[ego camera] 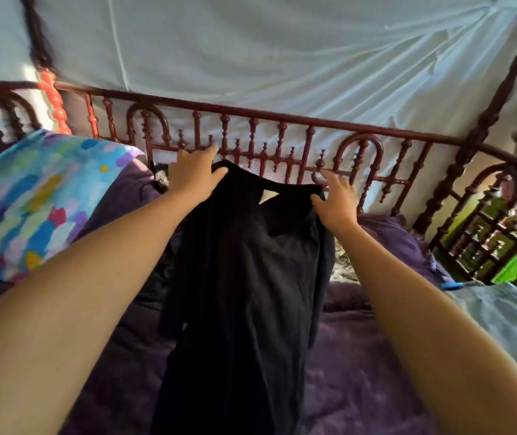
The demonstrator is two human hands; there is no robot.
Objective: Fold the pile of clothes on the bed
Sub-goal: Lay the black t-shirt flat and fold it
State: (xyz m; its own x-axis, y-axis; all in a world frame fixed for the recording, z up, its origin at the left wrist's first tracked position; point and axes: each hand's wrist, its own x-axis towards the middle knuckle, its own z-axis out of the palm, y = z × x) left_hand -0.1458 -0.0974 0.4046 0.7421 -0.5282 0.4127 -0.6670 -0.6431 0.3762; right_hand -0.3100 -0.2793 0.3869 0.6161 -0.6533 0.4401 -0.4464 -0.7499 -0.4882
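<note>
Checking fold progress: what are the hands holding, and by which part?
Both hold the black garment by its top edge: left hand pinches the left shoulder corner, right hand the right.

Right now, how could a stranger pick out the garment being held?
Find the dark red bed rail. Below it, the left hand and right hand hold a long garment by its shoulders. Unlike the purple blanket beneath, it is plain black.

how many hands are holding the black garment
2: the left hand holds the black garment at its upper left corner, the right hand at its upper right corner. Neither is hidden.
</note>
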